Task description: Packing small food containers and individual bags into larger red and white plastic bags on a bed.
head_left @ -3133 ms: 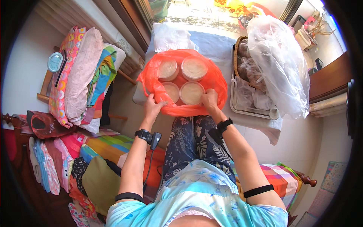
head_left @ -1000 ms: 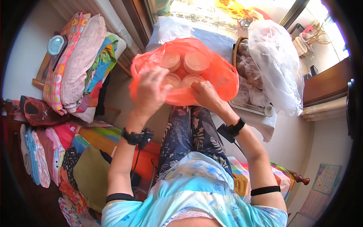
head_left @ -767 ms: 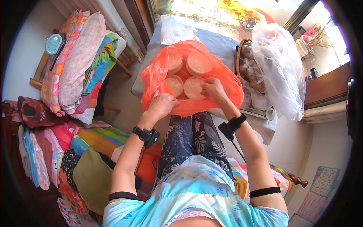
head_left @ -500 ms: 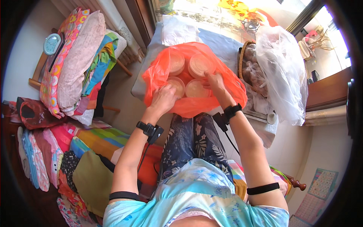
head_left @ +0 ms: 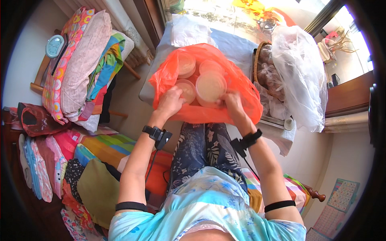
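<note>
An open orange-red plastic bag [head_left: 246,89] lies on the cloth-covered table in front of me, with several round, lidded plastic containers in it. My right hand [head_left: 233,103] grips the right rim of the near-right container [head_left: 211,88], which sits raised and partly covers the far-right container [head_left: 210,66]. At the bag's left side, my left hand [head_left: 169,101] has its fingers curled against the near-left container [head_left: 185,91]; its fingertips are partly hidden. Behind that one stands the far-left container [head_left: 186,66].
Right of the bag stands a wicker basket [head_left: 257,66] of wrapped brown items, beside a clear plastic bag [head_left: 299,76]. White plastic sheets [head_left: 189,32] lie at the table's [head_left: 235,42] far edge. Folded clothes [head_left: 100,182] and a chair piled with cushions [head_left: 82,68] are at left.
My right hand has moved nearer, from beside the far-right container to the near-right one, which is now higher and overlaps it. My left hand has shifted slightly left, its fingers more curled.
</note>
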`<control>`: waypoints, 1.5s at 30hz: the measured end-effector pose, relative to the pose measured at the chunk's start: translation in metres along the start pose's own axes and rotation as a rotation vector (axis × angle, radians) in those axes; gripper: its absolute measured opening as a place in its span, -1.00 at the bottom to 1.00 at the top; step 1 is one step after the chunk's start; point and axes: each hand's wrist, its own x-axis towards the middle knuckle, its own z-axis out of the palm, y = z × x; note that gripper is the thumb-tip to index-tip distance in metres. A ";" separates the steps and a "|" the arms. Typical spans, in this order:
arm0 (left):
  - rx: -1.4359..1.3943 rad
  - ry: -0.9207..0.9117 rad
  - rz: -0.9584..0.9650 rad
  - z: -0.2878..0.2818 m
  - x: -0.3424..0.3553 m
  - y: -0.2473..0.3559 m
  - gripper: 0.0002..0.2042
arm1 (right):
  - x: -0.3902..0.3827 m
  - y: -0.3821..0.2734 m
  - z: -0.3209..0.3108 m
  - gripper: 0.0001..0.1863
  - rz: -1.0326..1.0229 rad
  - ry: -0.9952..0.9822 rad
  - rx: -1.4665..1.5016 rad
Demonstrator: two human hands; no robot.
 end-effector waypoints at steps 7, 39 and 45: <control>-0.048 0.297 0.042 -0.013 0.035 0.021 -0.78 | -0.014 0.004 0.004 -0.85 0.131 0.076 -0.032; 0.008 0.384 0.171 0.011 0.059 -0.003 -0.61 | -0.009 0.012 0.008 -0.82 0.088 0.096 -0.090; -0.112 0.308 0.164 0.003 0.060 -0.009 -0.55 | -0.002 0.021 0.014 -0.85 -0.005 0.202 -0.045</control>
